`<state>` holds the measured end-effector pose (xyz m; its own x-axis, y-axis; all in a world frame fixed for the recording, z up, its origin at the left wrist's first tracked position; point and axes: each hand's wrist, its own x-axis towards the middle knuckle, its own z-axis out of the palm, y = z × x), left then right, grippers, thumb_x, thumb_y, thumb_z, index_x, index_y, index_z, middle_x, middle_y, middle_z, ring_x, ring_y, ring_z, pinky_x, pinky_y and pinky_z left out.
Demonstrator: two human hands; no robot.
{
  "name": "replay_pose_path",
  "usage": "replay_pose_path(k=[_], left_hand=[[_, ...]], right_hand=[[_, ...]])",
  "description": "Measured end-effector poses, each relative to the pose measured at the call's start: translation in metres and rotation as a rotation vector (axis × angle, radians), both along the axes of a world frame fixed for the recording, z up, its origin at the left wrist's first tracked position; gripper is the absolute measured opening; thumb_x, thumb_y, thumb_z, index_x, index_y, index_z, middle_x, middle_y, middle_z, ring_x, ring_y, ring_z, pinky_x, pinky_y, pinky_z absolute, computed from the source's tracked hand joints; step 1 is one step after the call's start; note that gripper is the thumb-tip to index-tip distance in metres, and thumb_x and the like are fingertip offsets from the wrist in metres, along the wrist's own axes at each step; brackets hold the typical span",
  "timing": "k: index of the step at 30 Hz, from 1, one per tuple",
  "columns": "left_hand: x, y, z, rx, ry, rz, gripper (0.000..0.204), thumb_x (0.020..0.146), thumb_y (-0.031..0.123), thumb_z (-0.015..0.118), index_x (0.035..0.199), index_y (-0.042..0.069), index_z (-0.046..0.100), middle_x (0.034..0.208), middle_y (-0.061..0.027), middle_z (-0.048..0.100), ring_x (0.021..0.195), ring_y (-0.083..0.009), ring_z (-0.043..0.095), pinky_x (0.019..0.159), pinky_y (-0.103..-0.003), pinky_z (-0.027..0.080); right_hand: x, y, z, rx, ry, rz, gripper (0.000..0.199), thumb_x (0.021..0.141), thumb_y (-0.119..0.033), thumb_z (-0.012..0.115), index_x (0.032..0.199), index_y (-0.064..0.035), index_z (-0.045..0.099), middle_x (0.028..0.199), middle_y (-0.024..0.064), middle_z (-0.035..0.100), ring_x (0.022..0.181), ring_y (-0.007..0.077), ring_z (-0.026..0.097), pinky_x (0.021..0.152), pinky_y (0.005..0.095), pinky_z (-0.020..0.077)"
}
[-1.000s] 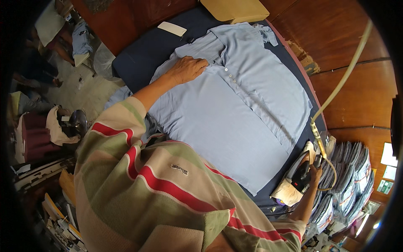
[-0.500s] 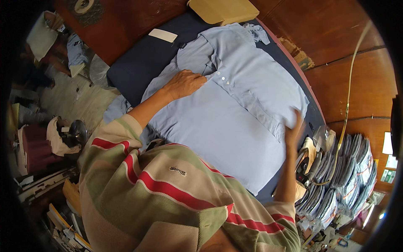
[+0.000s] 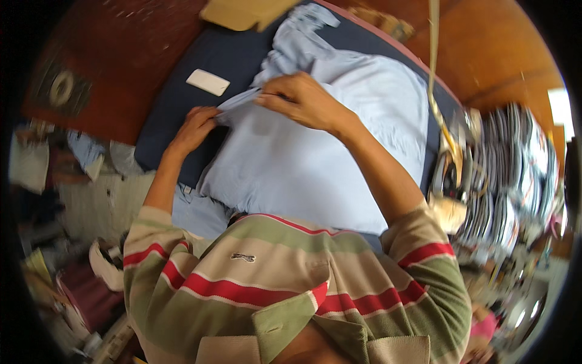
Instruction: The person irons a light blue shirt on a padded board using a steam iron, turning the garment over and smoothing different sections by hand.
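Observation:
A light blue shirt [image 3: 315, 164] lies spread over a dark navy padded table [image 3: 176, 115], part of it hanging off the near left edge. My left hand [image 3: 195, 128] is closed on a corner of the shirt's cloth at its left side. Beside it, my right hand [image 3: 303, 102] reaches across from the right, fingers curled and pinching the same stretch of cloth. Between the two hands the fabric is drawn taut and slightly raised. The shirt's buttons cannot be made out, and the right hand and forearm hide part of its middle.
A white card [image 3: 208, 82] lies on the table's left, with brown cardboard [image 3: 248, 13] at the far edge. A yellowish cable [image 3: 434, 67] hangs toward an iron [image 3: 450, 173] at the right. Stacks of bagged folded garments [image 3: 503, 151] stand beyond it.
My right hand has swung left from the shirt's right side to the cloth beside my left hand. The left hand has moved further left. The shirt's left upper part is pulled and rearranged; the view has turned.

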<state>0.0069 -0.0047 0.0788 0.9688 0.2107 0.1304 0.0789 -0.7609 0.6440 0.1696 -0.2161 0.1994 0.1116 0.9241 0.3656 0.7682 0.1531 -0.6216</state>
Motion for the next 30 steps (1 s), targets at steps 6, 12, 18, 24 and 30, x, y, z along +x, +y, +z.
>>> replay_pose_path(k=[6, 12, 18, 24, 30], left_hand=[[-0.039, 0.143, 0.067, -0.646, -0.233, 0.234, 0.033, 0.086, 0.029, 0.042, 0.094, 0.002, 0.060, 0.097, -0.0087, 0.060, 0.084, -0.0190, 0.054, 0.079, -0.032, 0.042], [0.064, 0.107, 0.223, 0.027, -0.339, 0.066, 0.029, 0.083, 0.026, 0.043, 0.094, 0.004, 0.059, 0.094, -0.0090, 0.061, 0.083, -0.0214, 0.056, 0.077, -0.034, 0.043], [0.214, -0.056, 0.190, 0.440, -0.174, -0.484, 0.026, 0.080, 0.023, 0.045, 0.094, 0.006, 0.058, 0.091, -0.0094, 0.062, 0.081, -0.0237, 0.057, 0.076, -0.036, 0.043], [0.330, -0.177, 0.038, 0.587, 0.088, -0.835, 0.024, 0.077, 0.020, 0.046, 0.095, 0.008, 0.057, 0.089, -0.0098, 0.062, 0.080, -0.0260, 0.058, 0.074, -0.038, 0.043], [0.321, -0.200, -0.007, 0.574, 0.345, -0.832, 0.018, 0.076, 0.024, 0.047, 0.085, 0.011, 0.054, 0.078, -0.0094, 0.061, 0.078, -0.0274, 0.058, 0.074, -0.040, 0.040]], right_hand=[[-0.089, 0.023, 0.025, 0.348, 0.319, 0.020, 0.022, 0.081, -0.025, 0.060, 0.081, -0.0032, 0.061, 0.083, 0.0143, 0.060, 0.076, 0.0320, 0.058, 0.066, 0.0404, 0.0456], [-0.124, 0.039, 0.095, 0.866, 0.165, -0.426, 0.019, 0.078, -0.019, 0.056, 0.082, -0.0009, 0.061, 0.080, 0.0175, 0.061, 0.071, 0.0342, 0.059, 0.067, 0.0428, 0.0461], [-0.051, -0.092, 0.065, 0.880, 0.384, -0.489, 0.024, 0.072, -0.004, 0.060, 0.096, -0.0037, 0.057, 0.085, 0.0146, 0.059, 0.066, 0.0292, 0.061, 0.060, 0.0372, 0.0492], [-0.020, -0.216, -0.114, 0.021, 0.314, -1.180, 0.013, 0.079, -0.008, 0.058, 0.092, -0.0073, 0.063, 0.092, 0.0084, 0.062, 0.080, 0.0233, 0.061, 0.070, 0.0345, 0.0483], [0.094, -0.397, -0.069, -0.311, -0.857, -1.817, 0.045, 0.077, -0.043, 0.059, 0.108, -0.0093, 0.057, 0.114, 0.0110, 0.055, 0.100, 0.0325, 0.054, 0.079, 0.0455, 0.0425]])
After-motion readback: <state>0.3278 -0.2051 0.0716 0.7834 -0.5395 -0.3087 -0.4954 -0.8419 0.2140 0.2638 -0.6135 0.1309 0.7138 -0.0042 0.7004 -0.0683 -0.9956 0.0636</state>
